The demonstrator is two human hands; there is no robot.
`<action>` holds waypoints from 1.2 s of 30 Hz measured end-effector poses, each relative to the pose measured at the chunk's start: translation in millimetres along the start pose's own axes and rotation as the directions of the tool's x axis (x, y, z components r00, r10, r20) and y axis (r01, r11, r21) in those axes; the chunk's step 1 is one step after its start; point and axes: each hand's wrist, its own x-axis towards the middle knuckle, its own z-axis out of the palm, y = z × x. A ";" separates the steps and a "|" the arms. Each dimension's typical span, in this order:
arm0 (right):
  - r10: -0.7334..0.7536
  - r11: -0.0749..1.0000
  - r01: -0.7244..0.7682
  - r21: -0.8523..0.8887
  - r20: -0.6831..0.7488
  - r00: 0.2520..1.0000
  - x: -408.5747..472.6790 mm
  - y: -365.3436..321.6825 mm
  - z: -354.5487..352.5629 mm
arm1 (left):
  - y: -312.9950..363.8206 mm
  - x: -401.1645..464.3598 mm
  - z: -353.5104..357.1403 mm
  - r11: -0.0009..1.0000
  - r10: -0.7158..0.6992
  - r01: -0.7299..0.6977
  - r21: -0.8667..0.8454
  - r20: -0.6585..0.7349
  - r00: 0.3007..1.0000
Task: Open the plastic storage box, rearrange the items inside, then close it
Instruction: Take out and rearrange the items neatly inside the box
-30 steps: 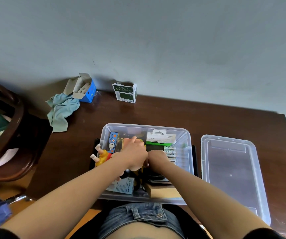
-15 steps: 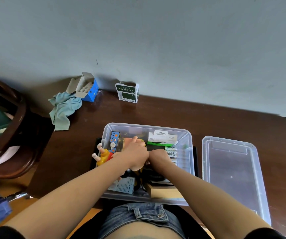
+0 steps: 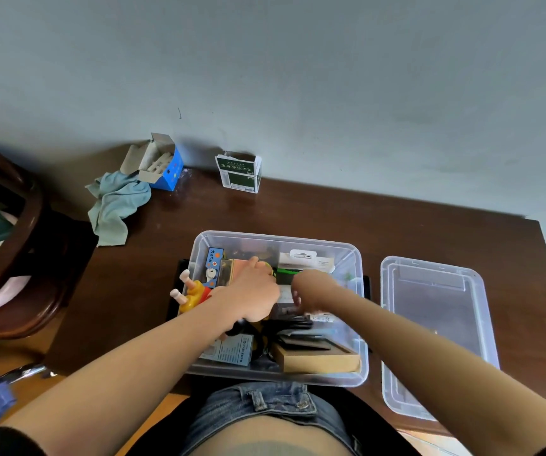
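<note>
The fingers of the left hand [image 3: 251, 292] are down among the contents, curled over something peach-coloured near the middle of the box [image 3: 355, 378]; just what they grip is hidden under the back of the hand. The right hand [image 3: 312, 289] sits just beside it, blurred, fingers bent downward toward a pale flat packet, and I cannot tell whether they pinch it or only touch it.

Around the hands the clear plastic box stands open on the brown table [image 3: 314, 209], right at the person's lap. Inside, a yellow toy [image 3: 191, 296] leans against the left wall with its pale feet poking above the rim, a blue carton [image 3: 214, 263] stands behind it, a white carded packet [image 3: 304, 261] rests at the far wall, and a flat brown cardboard box [image 3: 319, 360] lies in the near corner. The lid [image 3: 436, 337] lies to the right, apart from the box.

The things look light and mostly stiff (cartons, cards, a hard toy), so each should lift easily by its edges. The box itself likely flexes at its thin walls; better held at the rim corners. The lid looks smooth and springy, best taken by its two long edges and pressed down at the corners.

At the back sit a small blue box [image 3: 166, 171], a cloth [image 3: 115, 205] and a green-and-white carton [image 3: 240, 174].
</note>
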 end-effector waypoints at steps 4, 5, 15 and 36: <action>0.047 0.994 -0.037 -0.105 0.087 0.995 -19.6 22.2 -10.1 | 6.1 2.6 1.5 0.999 -0.002 0.001 0.051 0.024 1.000; 0.059 0.990 -0.046 -0.132 0.103 0.993 -21.8 24.0 -9.0 | 9.0 3.0 0.9 0.998 -0.001 0.001 0.067 -0.006 1.000; 0.099 0.973 -0.040 -0.229 0.250 0.963 -20.7 15.9 13.1 | 39.3 2.2 -10.4 0.908 0.206 -0.126 -0.399 0.163 0.965; 0.202 0.978 -0.206 0.036 0.087 0.976 -14.4 6.0 40.8 | 12.6 -9.9 -10.6 0.887 0.167 -0.134 -0.442 0.037 0.985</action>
